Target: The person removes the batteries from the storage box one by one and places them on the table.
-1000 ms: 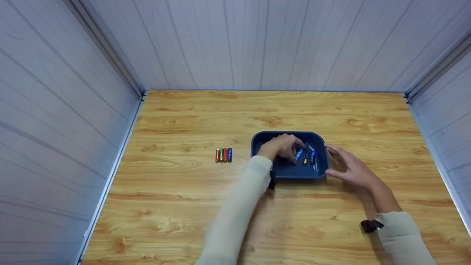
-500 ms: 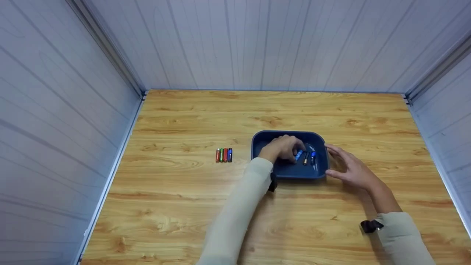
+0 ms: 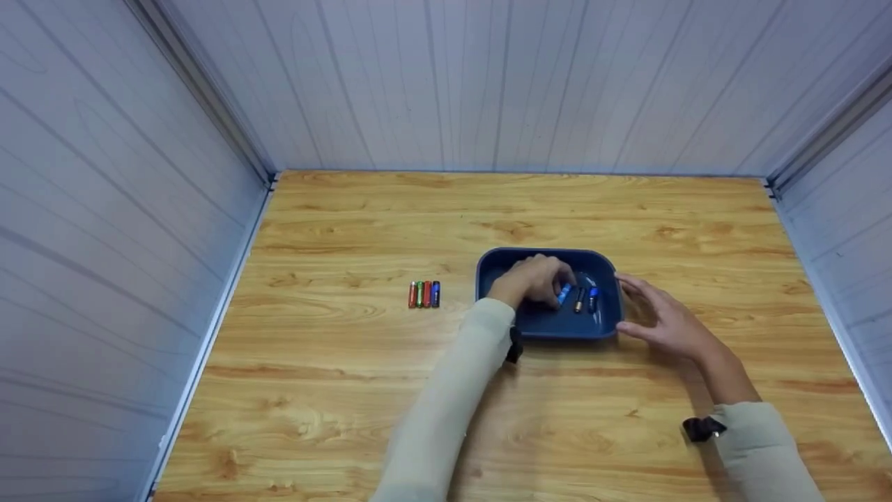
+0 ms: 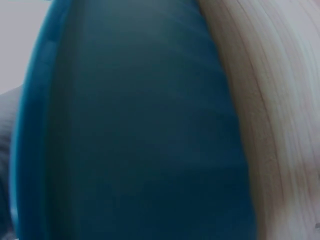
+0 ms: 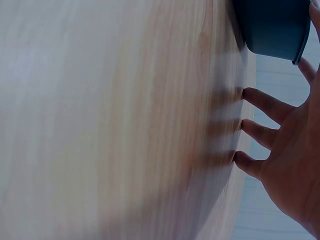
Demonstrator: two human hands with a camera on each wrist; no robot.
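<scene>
- Left hand (image 3: 533, 279) reaches into the dark blue tray (image 3: 599, 329) from about 8 o'clock, fingers curled over a blue battery (image 3: 564, 293) at its fingertips; whether they actually pinch it or merely touch it cannot be told from the head view, and the left wrist view shows only blurred blue tray wall (image 4: 140, 130) and a strip of wood.
- Four batteries (image 3: 424, 294) in red, green, red and blue lie side by side on the wooden table (image 3: 348, 390), well apart from the tray at its 9 o'clock and beyond the left hand's reach.
- Inside the tray, the blue battery lies just at the left hand's 3 o'clock; beside it, further toward 3 o'clock, lie a dark battery with a gold end (image 3: 578, 300) and another blue one (image 3: 592, 300), both untouched.
- Right hand (image 3: 662, 317) rests at the tray's 3 o'clock, outside the rim, fingers spread and fairly straight, holding nothing; the fingertips stand on the tabletop in the right wrist view, right hand (image 5: 292, 165) near the tray's outer wall (image 5: 272, 25).
- The tray sits between the two hands, slightly past the table's centre toward 3 o'clock.
</scene>
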